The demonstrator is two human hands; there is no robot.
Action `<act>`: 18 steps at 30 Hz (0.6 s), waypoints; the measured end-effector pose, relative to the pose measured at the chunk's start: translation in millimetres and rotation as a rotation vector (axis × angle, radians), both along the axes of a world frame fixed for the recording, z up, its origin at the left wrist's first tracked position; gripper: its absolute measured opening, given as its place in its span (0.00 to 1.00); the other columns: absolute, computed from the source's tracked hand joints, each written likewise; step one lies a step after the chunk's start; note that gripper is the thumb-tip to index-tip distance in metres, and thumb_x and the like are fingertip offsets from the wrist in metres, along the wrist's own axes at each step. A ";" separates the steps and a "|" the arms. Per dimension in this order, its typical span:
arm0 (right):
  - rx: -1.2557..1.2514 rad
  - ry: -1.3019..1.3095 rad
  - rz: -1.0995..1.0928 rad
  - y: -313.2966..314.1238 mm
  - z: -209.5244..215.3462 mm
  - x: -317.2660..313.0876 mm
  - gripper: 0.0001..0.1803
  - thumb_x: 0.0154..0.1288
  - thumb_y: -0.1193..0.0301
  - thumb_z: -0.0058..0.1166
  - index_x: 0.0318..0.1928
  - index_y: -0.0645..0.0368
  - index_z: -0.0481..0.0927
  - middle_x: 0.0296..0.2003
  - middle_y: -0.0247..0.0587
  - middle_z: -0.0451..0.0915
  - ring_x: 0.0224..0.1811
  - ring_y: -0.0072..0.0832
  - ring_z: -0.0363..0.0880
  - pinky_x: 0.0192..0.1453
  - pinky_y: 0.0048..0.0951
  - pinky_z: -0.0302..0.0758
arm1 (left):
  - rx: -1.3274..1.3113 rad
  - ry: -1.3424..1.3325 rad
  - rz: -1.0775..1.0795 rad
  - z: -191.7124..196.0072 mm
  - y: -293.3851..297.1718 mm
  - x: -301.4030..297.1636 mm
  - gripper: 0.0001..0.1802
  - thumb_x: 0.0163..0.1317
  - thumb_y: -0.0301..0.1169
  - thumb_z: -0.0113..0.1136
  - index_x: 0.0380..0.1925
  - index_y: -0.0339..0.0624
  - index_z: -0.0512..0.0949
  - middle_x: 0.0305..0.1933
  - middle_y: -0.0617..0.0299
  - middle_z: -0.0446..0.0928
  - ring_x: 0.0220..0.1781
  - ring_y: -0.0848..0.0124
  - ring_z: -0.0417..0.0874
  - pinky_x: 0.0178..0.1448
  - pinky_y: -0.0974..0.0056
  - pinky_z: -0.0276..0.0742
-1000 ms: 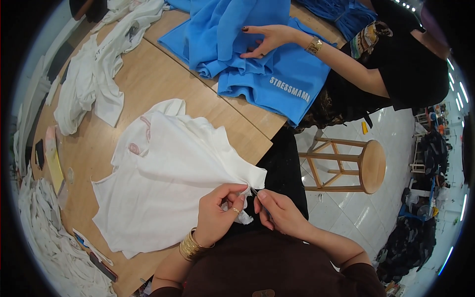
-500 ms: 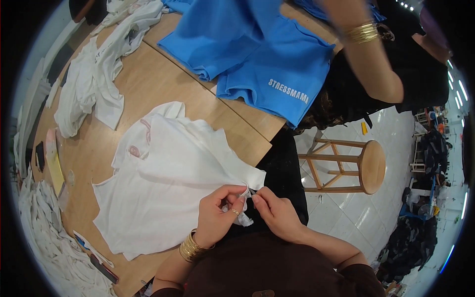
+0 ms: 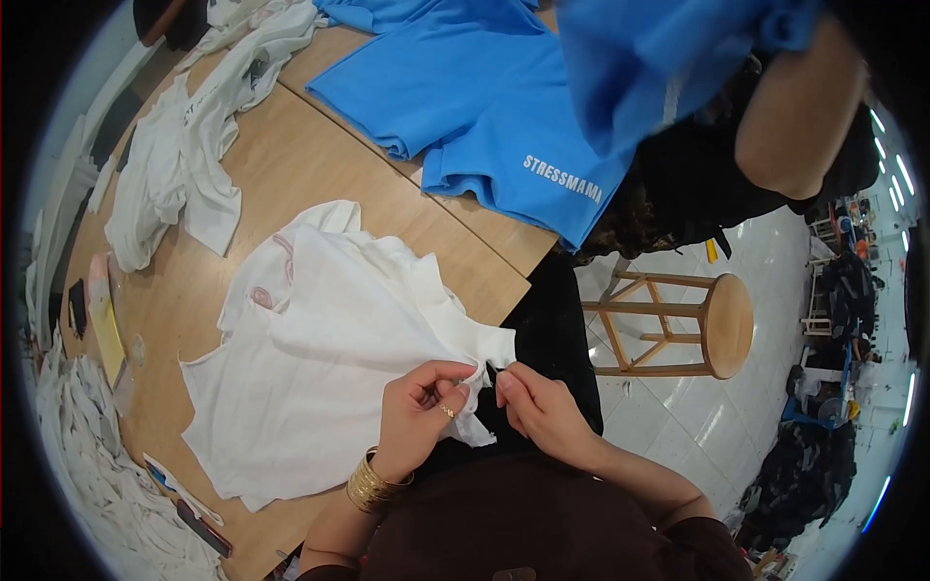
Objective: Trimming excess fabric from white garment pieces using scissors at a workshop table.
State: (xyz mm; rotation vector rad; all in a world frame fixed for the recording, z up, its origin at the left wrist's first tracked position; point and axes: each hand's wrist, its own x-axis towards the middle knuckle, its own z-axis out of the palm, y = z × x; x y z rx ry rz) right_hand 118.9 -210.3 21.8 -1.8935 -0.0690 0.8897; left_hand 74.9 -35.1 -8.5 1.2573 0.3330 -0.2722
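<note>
A white garment (image 3: 310, 378) with a pink mark lies spread on the table, its edge reaching to my hands. My left hand (image 3: 418, 412), wearing a ring and gold bangles, pinches a bunched bit of the white cloth between thumb and forefinger. Close beside it, my right hand (image 3: 542, 412) is closed, thumb against forefinger, at the same edge. A small dark tip shows at its fingers; what they hold is too small to tell. Some cloth hangs below my left fingers.
Blue shorts (image 3: 504, 126) with white lettering lie on the wooden table (image 3: 329, 145) at the far side. Another person's arm (image 3: 799, 116) holds up more blue cloth (image 3: 630, 68). White garments (image 3: 165, 174) lie at left, near a dark-handled tool (image 3: 203, 528). A wooden stool (image 3: 727, 326) stands right.
The other person's arm has moved right, with blue cloth lifted over the shorts. My hands have shifted slightly left, and a little more of the dark tip shows at my right fingers.
</note>
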 end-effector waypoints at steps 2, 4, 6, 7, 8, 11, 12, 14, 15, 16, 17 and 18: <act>0.014 0.014 0.012 0.4 9.4 -0.6 0.17 0.73 0.62 0.38 0.32 0.61 0.70 0.13 0.36 0.67 0.14 0.23 0.66 0.21 0.26 0.63 | -0.005 -0.002 0.007 -0.7 -0.1 -1.5 0.12 0.58 0.19 0.56 0.43 0.33 0.78 0.22 0.75 0.66 0.25 0.86 0.62 0.30 0.79 0.60; 0.026 0.025 0.023 -0.8 13.0 -0.4 0.18 0.74 0.62 0.35 0.30 0.60 0.69 0.11 0.31 0.65 0.13 0.17 0.62 0.20 0.21 0.60 | 0.009 -0.034 0.012 1.3 -1.1 -1.4 0.13 0.57 0.18 0.56 0.44 0.34 0.78 0.23 0.75 0.65 0.25 0.86 0.62 0.30 0.78 0.60; 0.055 0.008 0.061 -2.0 13.8 -1.5 0.19 0.75 0.61 0.34 0.30 0.60 0.69 0.11 0.32 0.65 0.13 0.17 0.62 0.20 0.21 0.60 | 0.043 -0.050 0.006 -0.9 -0.9 -1.9 0.14 0.57 0.18 0.56 0.44 0.35 0.78 0.23 0.75 0.66 0.25 0.86 0.62 0.30 0.78 0.60; 0.055 0.008 0.061 -1.9 14.9 0.0 0.19 0.75 0.61 0.34 0.30 0.60 0.69 0.11 0.32 0.65 0.13 0.17 0.62 0.20 0.21 0.60 | 0.079 -0.065 -0.002 -1.6 -0.7 -2.3 0.14 0.56 0.18 0.56 0.44 0.36 0.79 0.23 0.75 0.66 0.25 0.85 0.62 0.30 0.78 0.60; 0.049 0.045 0.069 -1.5 16.6 2.7 0.20 0.75 0.61 0.33 0.30 0.60 0.69 0.11 0.31 0.65 0.13 0.16 0.61 0.20 0.21 0.60 | 0.079 -0.064 -0.001 -1.0 -0.6 -2.5 0.14 0.56 0.18 0.56 0.44 0.36 0.79 0.23 0.75 0.66 0.25 0.85 0.62 0.30 0.78 0.60; 0.069 0.138 0.065 -3.2 11.9 4.6 0.20 0.75 0.60 0.32 0.30 0.60 0.69 0.12 0.30 0.64 0.13 0.16 0.60 0.20 0.20 0.58 | 0.099 -0.067 -0.006 -0.3 -0.8 -2.3 0.15 0.56 0.18 0.56 0.45 0.37 0.79 0.22 0.75 0.66 0.25 0.85 0.62 0.30 0.78 0.60; 0.097 0.192 0.056 -3.9 9.1 4.7 0.21 0.75 0.59 0.31 0.30 0.60 0.68 0.12 0.30 0.64 0.13 0.15 0.60 0.20 0.20 0.58 | 0.111 -0.065 -0.011 -0.2 -0.7 -2.6 0.15 0.56 0.18 0.56 0.45 0.37 0.79 0.22 0.75 0.66 0.25 0.85 0.62 0.30 0.78 0.60; 0.123 0.222 0.049 -4.7 5.1 5.0 0.21 0.75 0.59 0.31 0.30 0.60 0.68 0.12 0.29 0.64 0.13 0.15 0.59 0.20 0.19 0.58 | 0.124 -0.063 -0.016 -0.3 -1.0 -3.1 0.16 0.56 0.18 0.56 0.45 0.37 0.79 0.22 0.74 0.67 0.25 0.85 0.63 0.30 0.78 0.61; 0.148 0.251 0.042 -4.8 4.4 5.4 0.21 0.76 0.59 0.31 0.30 0.60 0.68 0.12 0.29 0.63 0.13 0.15 0.59 0.20 0.19 0.57 | 0.144 -0.083 -0.012 -0.5 -1.6 -3.4 0.16 0.55 0.19 0.56 0.45 0.37 0.79 0.22 0.73 0.67 0.25 0.84 0.63 0.30 0.77 0.62; 0.148 0.251 0.043 -4.4 4.8 5.9 0.21 0.76 0.59 0.31 0.30 0.60 0.68 0.12 0.29 0.63 0.13 0.15 0.59 0.20 0.19 0.57 | 0.163 -0.103 -0.009 -0.6 -2.2 -3.7 0.16 0.55 0.19 0.57 0.45 0.37 0.79 0.22 0.73 0.68 0.25 0.84 0.64 0.31 0.77 0.63; 0.149 0.251 0.042 -3.8 5.3 6.5 0.21 0.76 0.59 0.30 0.30 0.60 0.68 0.12 0.29 0.63 0.13 0.15 0.59 0.20 0.19 0.57 | 0.163 -0.103 -0.009 -0.6 -2.6 -3.8 0.16 0.55 0.19 0.57 0.45 0.37 0.79 0.22 0.73 0.68 0.25 0.84 0.64 0.31 0.77 0.63; 0.149 0.251 0.042 -3.4 5.5 7.0 0.21 0.76 0.59 0.30 0.30 0.60 0.68 0.12 0.29 0.63 0.13 0.15 0.59 0.20 0.19 0.57 | 0.198 -0.112 -0.015 -0.6 -3.0 -4.1 0.17 0.54 0.19 0.57 0.45 0.37 0.79 0.22 0.71 0.69 0.25 0.83 0.65 0.31 0.76 0.65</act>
